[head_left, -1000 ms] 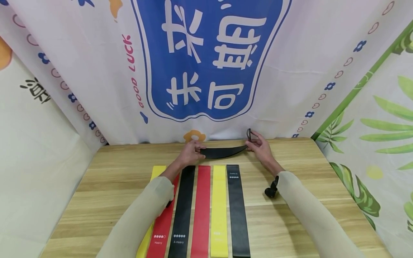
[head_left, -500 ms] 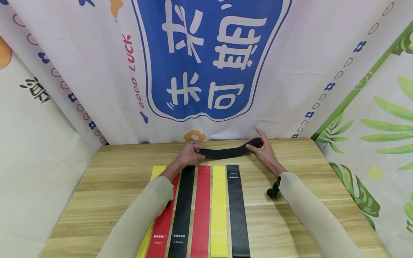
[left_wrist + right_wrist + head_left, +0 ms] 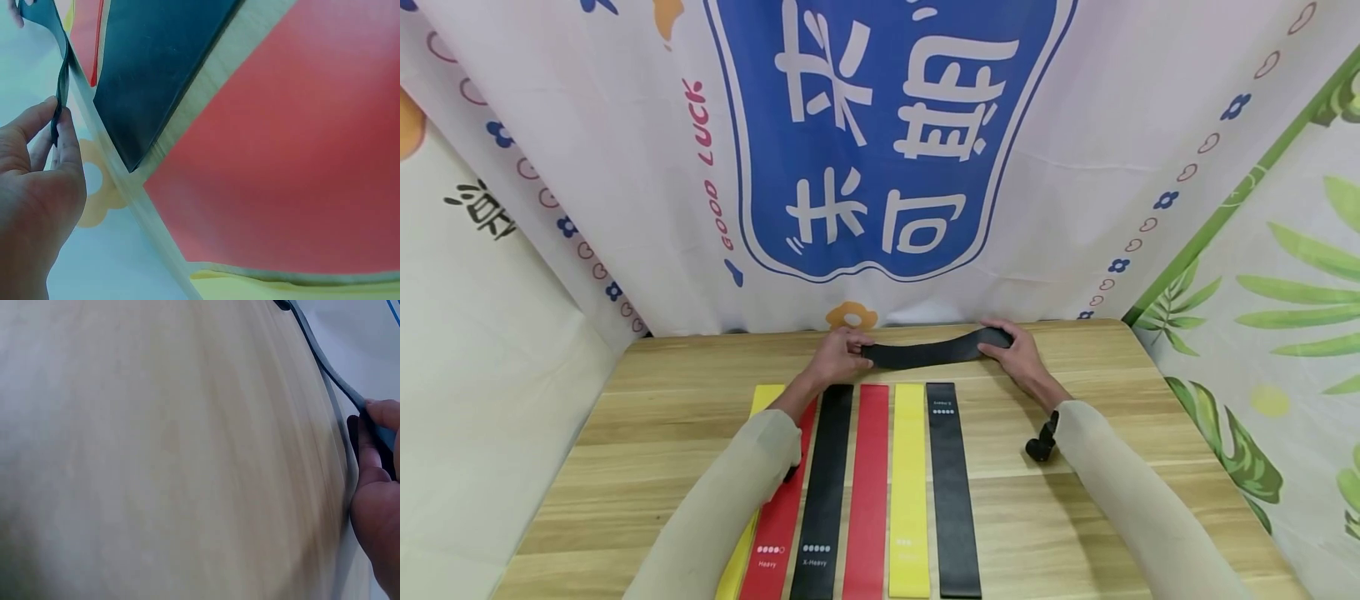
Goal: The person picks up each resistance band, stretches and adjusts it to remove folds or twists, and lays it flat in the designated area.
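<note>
A black resistance band (image 3: 925,354) is held lengthwise between both hands near the table's far edge. My left hand (image 3: 838,357) pinches its left end between thumb and fingers; in the left wrist view, that hand (image 3: 37,194) has the thin band (image 3: 62,81) edge-on. Toward the other end, my right hand (image 3: 1021,354) grips the band, thumb in front and fingers behind. The right wrist view has this hand (image 3: 378,509) at the right border, with one band layer (image 3: 325,359) between thumb and fingers. The band sags slightly in the middle and rises to the right.
Side by side on the wooden table (image 3: 1075,508) lie more flat bands: yellow (image 3: 767,397), red (image 3: 772,521), black (image 3: 825,467), red (image 3: 868,483), yellow (image 3: 910,475) and black (image 3: 953,492). A printed curtain (image 3: 1052,250) hangs right behind the table.
My right hand has shifted a little right, its raised fingers coming down around the band's end. The upright loop there has opened and lies lower. The left hand stays nearly still.
</note>
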Tool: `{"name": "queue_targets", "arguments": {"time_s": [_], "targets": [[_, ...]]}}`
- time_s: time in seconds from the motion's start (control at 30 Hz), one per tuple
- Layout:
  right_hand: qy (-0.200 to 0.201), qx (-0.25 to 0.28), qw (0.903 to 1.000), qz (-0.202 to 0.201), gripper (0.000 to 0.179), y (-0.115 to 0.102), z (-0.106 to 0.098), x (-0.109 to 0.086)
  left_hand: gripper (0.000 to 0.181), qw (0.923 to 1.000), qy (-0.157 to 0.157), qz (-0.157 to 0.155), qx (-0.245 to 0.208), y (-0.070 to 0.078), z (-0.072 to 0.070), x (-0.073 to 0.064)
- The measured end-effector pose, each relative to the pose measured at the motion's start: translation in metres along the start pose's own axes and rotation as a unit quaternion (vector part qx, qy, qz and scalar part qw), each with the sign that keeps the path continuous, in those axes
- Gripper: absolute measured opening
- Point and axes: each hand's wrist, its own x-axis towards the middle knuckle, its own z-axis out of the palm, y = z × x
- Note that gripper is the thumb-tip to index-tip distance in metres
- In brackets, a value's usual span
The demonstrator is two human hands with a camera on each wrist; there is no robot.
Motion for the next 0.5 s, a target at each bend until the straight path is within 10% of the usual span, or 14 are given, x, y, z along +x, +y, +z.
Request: {"name": "queue_targets", "arguments": {"time_s": [0.5], "targets": [[-0.015, -0.043, 0.9988, 0.019, 0.039, -0.004, -0.013, -0.004, 0.038, 0.9998, -0.009, -0.006, -0.015, 0.001, -0.005, 0.000]]}}
